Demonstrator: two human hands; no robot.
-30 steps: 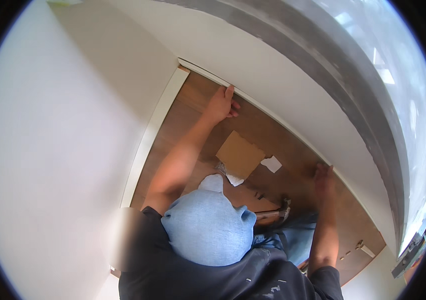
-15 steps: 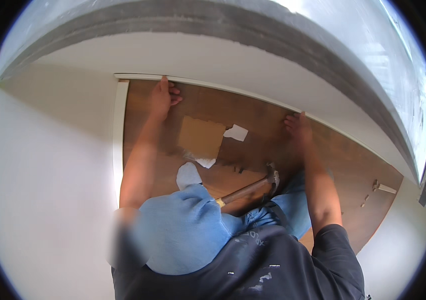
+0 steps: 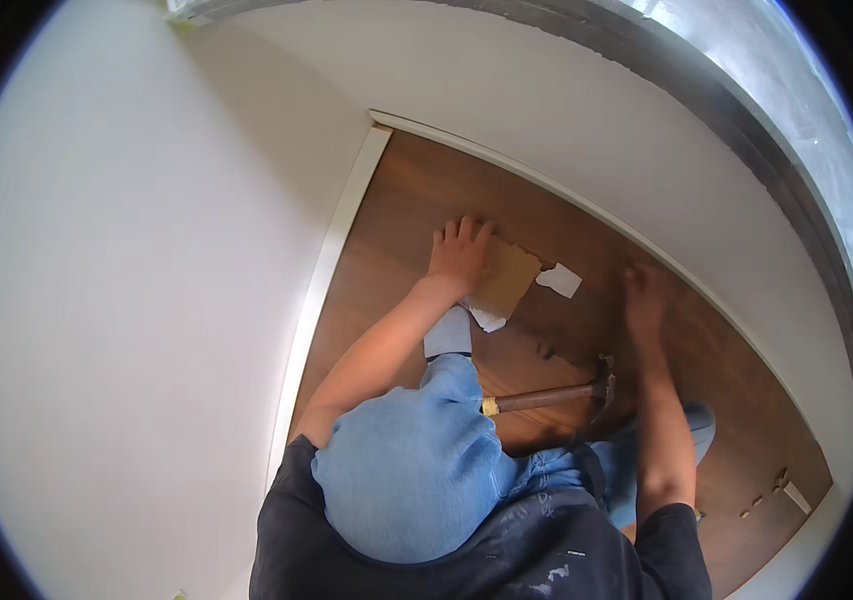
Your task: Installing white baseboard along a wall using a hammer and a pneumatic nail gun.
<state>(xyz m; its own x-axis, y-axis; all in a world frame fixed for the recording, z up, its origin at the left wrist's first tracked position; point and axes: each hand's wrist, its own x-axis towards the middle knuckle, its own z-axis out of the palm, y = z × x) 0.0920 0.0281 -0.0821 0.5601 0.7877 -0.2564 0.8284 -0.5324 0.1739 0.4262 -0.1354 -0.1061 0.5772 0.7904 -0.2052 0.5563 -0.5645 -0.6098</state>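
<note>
My left hand [image 3: 460, 252] lies with fingers spread at the left edge of a brown cardboard piece [image 3: 507, 280] on the wood-brown floor. Smeared by motion, my right hand [image 3: 646, 296] is over the floor near a white baseboard strip [image 3: 587, 202]; its fingers are too blurred to read. That strip runs along the foot of the far wall and looks apart from both hands. Between my legs a claw hammer [image 3: 550, 398] rests, its metal head toward my right arm and its wooden handle toward my left knee.
A torn white scrap [image 3: 560, 281] lies beside the cardboard. Another white strip [image 3: 332, 265] follows the left wall [image 3: 147, 280]. At the far right of the floor are a short white offcut [image 3: 797, 497] and small crumbs. A grey ledge [image 3: 692, 75] juts out above.
My left hand has left the far strip and come down onto the cardboard. My right hand has drawn back from the strip. The view has swung to the left.
</note>
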